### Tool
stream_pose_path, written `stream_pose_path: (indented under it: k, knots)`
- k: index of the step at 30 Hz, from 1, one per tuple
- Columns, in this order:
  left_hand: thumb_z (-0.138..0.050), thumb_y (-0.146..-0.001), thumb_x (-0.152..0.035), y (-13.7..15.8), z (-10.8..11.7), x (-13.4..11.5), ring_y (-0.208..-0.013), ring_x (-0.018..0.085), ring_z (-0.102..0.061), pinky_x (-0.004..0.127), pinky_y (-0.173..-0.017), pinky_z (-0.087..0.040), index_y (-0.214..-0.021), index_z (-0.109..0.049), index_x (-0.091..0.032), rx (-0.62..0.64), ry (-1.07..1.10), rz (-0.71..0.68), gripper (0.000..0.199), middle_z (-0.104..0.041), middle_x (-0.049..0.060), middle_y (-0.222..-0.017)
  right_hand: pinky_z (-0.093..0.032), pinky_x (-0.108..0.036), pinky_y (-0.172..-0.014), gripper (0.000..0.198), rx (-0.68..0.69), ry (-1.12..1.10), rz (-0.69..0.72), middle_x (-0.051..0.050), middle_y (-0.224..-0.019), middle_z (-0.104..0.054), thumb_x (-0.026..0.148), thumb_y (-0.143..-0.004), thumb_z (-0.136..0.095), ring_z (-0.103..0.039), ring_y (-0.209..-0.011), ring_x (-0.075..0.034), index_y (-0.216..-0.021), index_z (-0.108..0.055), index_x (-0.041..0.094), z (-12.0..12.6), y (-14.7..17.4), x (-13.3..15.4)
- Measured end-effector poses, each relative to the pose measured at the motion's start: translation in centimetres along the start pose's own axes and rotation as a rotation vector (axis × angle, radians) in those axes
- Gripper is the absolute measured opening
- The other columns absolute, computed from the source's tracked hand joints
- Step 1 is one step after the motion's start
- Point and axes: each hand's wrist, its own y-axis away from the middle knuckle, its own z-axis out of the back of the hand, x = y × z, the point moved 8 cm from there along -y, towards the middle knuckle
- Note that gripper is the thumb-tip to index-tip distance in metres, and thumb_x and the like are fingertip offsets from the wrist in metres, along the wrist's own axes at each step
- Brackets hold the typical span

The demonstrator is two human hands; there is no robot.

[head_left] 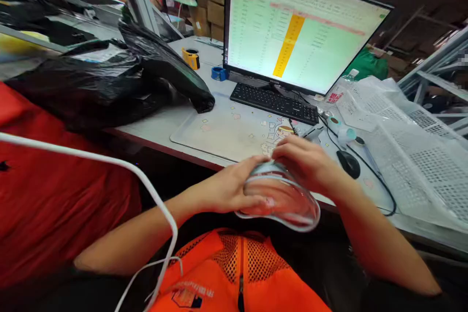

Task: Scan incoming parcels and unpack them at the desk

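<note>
Just above my lap, at the table's front edge, I hold a clear plastic pouch [281, 200] with pale edging. The orange of the vest shows in it, and what it contains, if anything, is unclear. My left hand [234, 185] grips its left side, thumb across the front and fingers behind. At the upper edge, my right hand [307, 163] has its fingers bent over the pouch, partly blurred. Both hands are close together, their fingertips almost meeting at the top.
Behind the hands lie a desk mat [219, 126], a black keyboard [274, 102] and a monitor [300, 29]. A mouse [348, 164] and white perforated baskets [420, 156] are at right. Black plastic bags [98, 87] cover the left side. A white cable [146, 180] loops past my left arm.
</note>
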Motion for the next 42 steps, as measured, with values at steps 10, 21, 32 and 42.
stream_pose_path:
  k: [10,21,32,42]
  knots:
    - [-0.093,-0.068,-0.046,-3.2,-1.9,1.6,-0.118,0.034,-0.069,0.045,-0.104,-0.057,-0.131,-0.067,-0.015,0.343,0.384,0.072,0.075,-0.074,0.011,-0.127,-0.051,-0.028,-0.083,0.018,0.206,-0.544,-0.026,-0.006,-0.095,-0.07,0.029,-0.105,-0.062,-0.065,-0.088,-0.016,-0.101,-0.075,0.016,-4.0,-2.0,-3.0]
    - [-0.082,-0.074,-0.068,-9.6,5.1,8.8,-0.114,0.031,-0.067,0.037,-0.088,-0.057,-0.131,-0.055,-0.02,-0.104,0.185,0.381,0.079,-0.068,0.01,-0.122,-0.053,-0.036,-0.085,0.041,-0.469,0.053,-0.617,-0.006,-0.099,-0.071,0.034,-0.099,-0.062,-0.061,-0.083,-0.019,-0.137,-0.068,0.021,4.5,10.5,-16.9]
    - [-0.049,-0.094,-0.072,-13.9,12.4,14.8,-0.103,0.03,-0.07,0.039,-0.092,-0.051,-0.099,-0.074,-0.019,-0.327,-0.405,0.335,0.059,-0.078,0.011,-0.109,-0.047,-0.053,-0.117,0.057,-0.455,0.373,-0.818,-0.017,-0.143,-0.065,0.056,-0.096,-0.06,-0.061,-0.132,-0.035,-0.138,-0.069,0.019,1.5,28.1,-27.5]
    - [-0.055,-0.099,-0.045,-19.1,21.1,19.6,-0.134,0.037,-0.056,0.048,-0.117,-0.044,-0.133,-0.063,-0.012,-0.688,-0.69,0.401,0.048,-0.063,0.02,-0.141,-0.053,-0.053,-0.111,0.058,-0.397,0.51,-0.932,-0.015,-0.137,-0.064,0.057,-0.099,-0.049,-0.066,-0.122,-0.035,-0.14,-0.065,0.02,-0.3,31.1,-27.5]
